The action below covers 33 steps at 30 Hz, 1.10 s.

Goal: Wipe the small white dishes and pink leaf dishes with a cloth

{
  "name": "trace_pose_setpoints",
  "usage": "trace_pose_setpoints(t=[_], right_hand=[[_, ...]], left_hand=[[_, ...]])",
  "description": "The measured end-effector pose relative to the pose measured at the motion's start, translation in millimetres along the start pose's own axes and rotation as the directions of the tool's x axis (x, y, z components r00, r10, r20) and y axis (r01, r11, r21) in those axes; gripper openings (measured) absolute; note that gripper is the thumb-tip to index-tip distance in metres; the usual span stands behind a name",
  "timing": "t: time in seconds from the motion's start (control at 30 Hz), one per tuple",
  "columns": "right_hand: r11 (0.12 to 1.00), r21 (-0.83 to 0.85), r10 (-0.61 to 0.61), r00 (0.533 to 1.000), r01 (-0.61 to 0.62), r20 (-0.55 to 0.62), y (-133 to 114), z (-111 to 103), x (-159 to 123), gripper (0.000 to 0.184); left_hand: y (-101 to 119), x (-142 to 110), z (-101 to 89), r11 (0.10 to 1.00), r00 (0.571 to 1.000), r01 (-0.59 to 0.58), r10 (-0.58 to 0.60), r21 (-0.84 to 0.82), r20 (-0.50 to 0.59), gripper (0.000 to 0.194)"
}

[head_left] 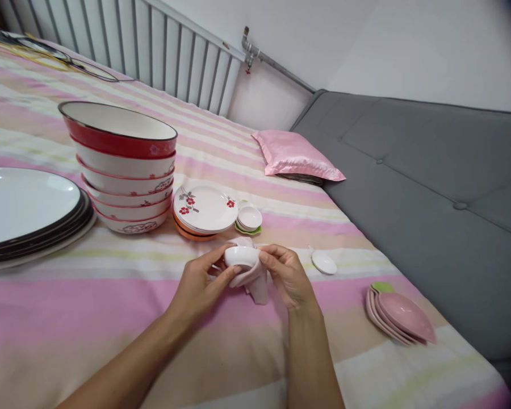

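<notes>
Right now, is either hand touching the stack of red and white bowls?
No: the left hand and right hand are at a small white bowl, apart from the stack.

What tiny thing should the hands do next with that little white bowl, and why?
Maybe turn the small round white bowl a little and rub it with the pale pink cloth: the left hand holds it, the right hand pinches at its edge, and the cloth is bunched against it.

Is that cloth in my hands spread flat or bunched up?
Bunched up: the cloth shows in loose folds behind and below the held white bowl, one end hanging down.
</notes>
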State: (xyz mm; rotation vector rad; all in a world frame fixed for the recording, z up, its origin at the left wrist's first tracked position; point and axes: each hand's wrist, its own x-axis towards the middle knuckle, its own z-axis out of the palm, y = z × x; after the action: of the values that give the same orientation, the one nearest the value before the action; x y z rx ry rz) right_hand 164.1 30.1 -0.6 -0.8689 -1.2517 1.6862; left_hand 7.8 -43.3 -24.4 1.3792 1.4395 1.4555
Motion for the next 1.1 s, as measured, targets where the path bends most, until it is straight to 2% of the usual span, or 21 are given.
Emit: trace_pose_setpoints(t=[0.23, 0.47, 0.83, 0.97, 1.1], right_hand=[[0.996, -0.084, 0.016, 0.999, -0.012, 0.043, -1.3, 1.9, -1.4, 0.015], [0.978, -0.207, 0.011, 0.998, 0.003, 0.064, 0.5, 7.5, -2.3, 0.018], [0.949, -0.315, 0.006, 0.994, 0.027, 0.105, 5.4, 14.1, -3.7, 0.016], [0.967, -0.255, 0.022, 0.996, 0.002, 0.09, 3.9, 13.5, -3.7, 0.016], [0.994, -0.054, 0.1, 0.994, -0.098, 0.039, 1.7, 7.5, -1.4, 0.017]], left_hand=[[-5.4, 0.1, -0.1, 0.975, 0.995, -0.101, 0.1, 0.198, 0.018, 0.044], [-9.8, -1.9, -2.3, 0.897, 0.976, -0.217, 0.211, 0.385, 0.057, 0.04], [-10.1, -3.9, -1.7, 0.823, 0.976, -0.217, 0.181, 0.525, 0.119, 0.039], [-8.5, -3.9, -1.5, 0.845, 0.974, -0.227, 0.206, 0.485, 0.097, 0.039], [-5.2, -1.4, -1.7, 0.904, 0.974, -0.209, 0.225, 0.372, 0.001, 0.042]])
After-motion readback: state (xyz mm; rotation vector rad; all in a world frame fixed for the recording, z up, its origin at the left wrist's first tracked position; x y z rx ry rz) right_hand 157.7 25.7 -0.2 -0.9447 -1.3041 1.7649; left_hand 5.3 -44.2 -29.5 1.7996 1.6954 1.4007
